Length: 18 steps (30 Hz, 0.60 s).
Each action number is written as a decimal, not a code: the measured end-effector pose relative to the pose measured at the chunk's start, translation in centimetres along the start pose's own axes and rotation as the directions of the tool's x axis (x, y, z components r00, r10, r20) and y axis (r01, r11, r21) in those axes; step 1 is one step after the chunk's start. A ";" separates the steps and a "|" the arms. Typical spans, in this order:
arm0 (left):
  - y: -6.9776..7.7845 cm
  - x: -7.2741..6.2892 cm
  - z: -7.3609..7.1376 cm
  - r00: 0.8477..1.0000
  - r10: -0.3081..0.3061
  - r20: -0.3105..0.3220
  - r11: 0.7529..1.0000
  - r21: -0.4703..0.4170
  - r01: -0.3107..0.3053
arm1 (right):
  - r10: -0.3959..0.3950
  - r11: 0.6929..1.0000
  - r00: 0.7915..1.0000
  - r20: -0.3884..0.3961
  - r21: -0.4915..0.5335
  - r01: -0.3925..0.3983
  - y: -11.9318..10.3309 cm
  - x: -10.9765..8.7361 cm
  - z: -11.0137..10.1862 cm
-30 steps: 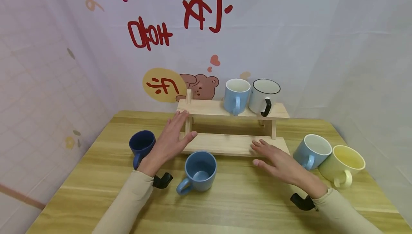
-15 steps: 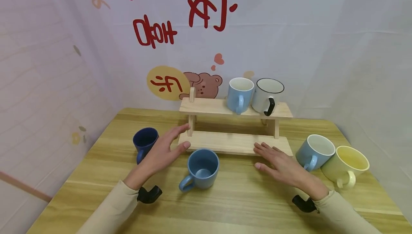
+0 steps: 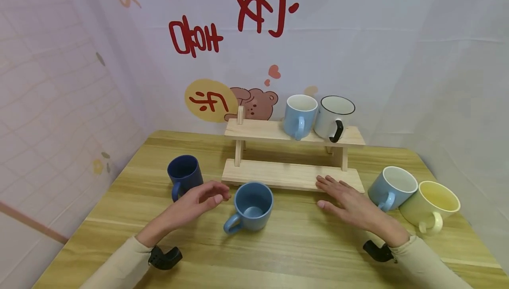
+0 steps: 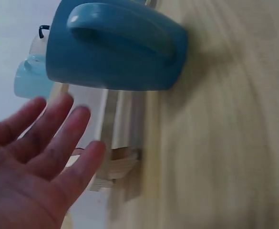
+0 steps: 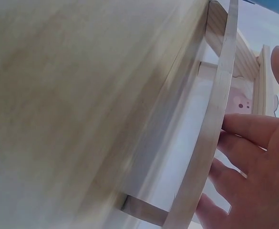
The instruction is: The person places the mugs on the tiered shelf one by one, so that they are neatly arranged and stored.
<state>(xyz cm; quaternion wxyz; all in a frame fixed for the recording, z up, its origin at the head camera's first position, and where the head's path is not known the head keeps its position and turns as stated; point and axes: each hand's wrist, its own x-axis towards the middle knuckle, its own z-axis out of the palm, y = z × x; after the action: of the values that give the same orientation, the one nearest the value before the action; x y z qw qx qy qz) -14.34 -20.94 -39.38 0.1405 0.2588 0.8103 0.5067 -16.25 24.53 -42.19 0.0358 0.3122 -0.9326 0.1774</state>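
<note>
My left hand [image 3: 188,207] hovers over the table just left of a medium-blue mug [image 3: 254,218], fingers relaxed and holding nothing. In the left wrist view, the spread fingers stand near that mug [image 4: 120,52], apart from it. My right hand [image 3: 351,207] rests its straight fingers on the front edge of the lower board of a two-tier wooden shelf [image 3: 274,175]. The right wrist view has the fingertips right at the board's edge [image 5: 219,102]. Just behind the left hand sits a dark blue mug [image 3: 187,172], partly overlapped by it.
On the shelf's upper tier stand a light blue mug [image 3: 299,123] and a white mug [image 3: 330,119] with black rim and handle. Another light blue mug [image 3: 389,192] and a yellow mug [image 3: 425,207] sit together at the table's right side. A printed curtain [image 3: 377,59] hangs behind.
My left hand has drawn back from the shelf's left end, down toward the medium-blue mug, its fingers bending more. The right hand stays at the lower board. The view has shifted slightly.
</note>
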 end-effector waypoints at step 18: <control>-1.7 -0.1 2.4 0.954 0.040 0.297 0.976 -0.214 0.026 | -0.010 1.000 1.000 -0.014 0.003 0.010 0.1 -0.1 0.1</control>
<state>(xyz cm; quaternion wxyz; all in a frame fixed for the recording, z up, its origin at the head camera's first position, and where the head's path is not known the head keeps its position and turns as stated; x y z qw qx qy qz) -13.54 -19.85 -41.95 0.2871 0.3187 0.7189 0.5469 -16.21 24.67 -42.30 0.0427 0.3155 -0.9306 0.1809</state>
